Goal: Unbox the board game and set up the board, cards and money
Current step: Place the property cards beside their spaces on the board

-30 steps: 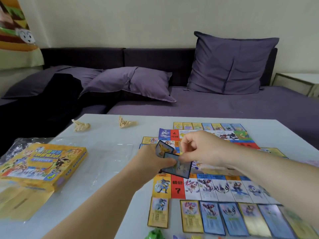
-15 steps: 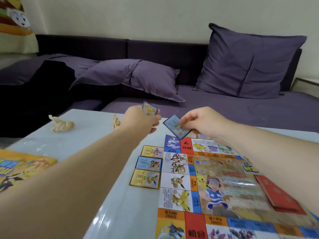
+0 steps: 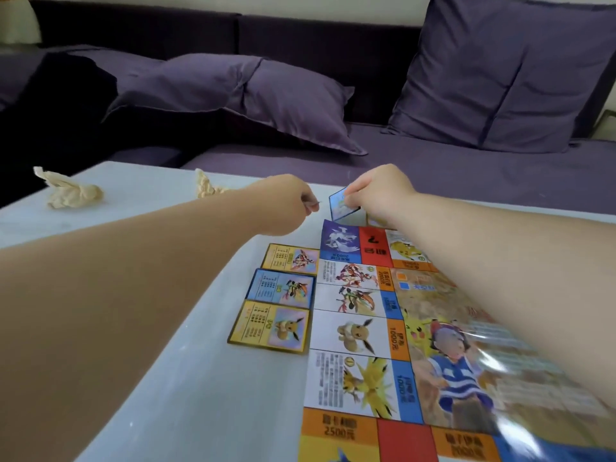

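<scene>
Both hands work near the far edge of the surface (image 3: 186, 378), above the far left corner of the game board (image 3: 360, 331). The right hand (image 3: 378, 191) pinches a blue card (image 3: 341, 210) by its top edge between thumb and fingertips; the card hangs tilted, just above the board's far edge, and contact cannot be told. The left hand (image 3: 283, 205) is curled closed, with an edge-on card (image 3: 315, 203) showing as a thin sliver at its fingertips, a small gap apart from the blue card.

The board lies flat on the right part of the surface and runs off the near and right sides of the view. Just beside its left edge lies a column of three cards: a yellow card (image 3: 290, 260) farthest, a blue-bordered card (image 3: 282, 289) in the middle, and an eevee card (image 3: 271, 325) nearest, each touching or slightly overlapping the next.

Left of that column a broad stretch of pale surface reaches toward the left edge, crossed by the left forearm. Two crumpled paper scraps (image 3: 71, 192) (image 3: 206, 188) sit near the far edge, the nearer one just beside the left wrist. Beyond the far edge stands a purple sofa (image 3: 433, 168) with pillows (image 3: 240, 91).
</scene>
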### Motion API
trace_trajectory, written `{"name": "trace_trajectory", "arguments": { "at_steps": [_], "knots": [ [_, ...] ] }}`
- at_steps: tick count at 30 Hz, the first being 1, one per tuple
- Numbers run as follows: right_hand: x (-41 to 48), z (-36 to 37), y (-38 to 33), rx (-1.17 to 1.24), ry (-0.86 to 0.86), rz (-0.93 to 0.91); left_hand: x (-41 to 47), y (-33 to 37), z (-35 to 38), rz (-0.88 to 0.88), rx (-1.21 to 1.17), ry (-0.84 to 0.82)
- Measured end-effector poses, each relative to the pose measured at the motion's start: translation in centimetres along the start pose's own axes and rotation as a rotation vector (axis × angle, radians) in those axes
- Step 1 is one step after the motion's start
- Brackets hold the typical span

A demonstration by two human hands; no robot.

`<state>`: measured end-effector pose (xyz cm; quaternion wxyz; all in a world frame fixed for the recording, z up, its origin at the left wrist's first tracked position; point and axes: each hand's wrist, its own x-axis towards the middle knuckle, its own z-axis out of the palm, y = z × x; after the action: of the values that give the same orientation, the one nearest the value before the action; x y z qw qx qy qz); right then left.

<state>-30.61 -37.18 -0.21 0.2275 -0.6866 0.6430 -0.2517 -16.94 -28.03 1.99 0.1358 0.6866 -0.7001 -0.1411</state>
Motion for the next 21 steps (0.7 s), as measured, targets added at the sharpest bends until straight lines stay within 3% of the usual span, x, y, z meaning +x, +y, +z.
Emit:
{"name": "trace_trajectory", "arguments": {
  "at_steps": [5, 21],
  "knots": [
    [-0.1, 0.2, 0.2, -0.311, 0.007, -0.074, 0.6, -0.4, 0.5, -0.012, 0.029, -0.048],
    [-1.7, 0.1, 0.1, -0.534, -0.113, -0.222, 0.3, -0.3, 0.9, -0.049, -0.021, 0.004]
  ]
}}
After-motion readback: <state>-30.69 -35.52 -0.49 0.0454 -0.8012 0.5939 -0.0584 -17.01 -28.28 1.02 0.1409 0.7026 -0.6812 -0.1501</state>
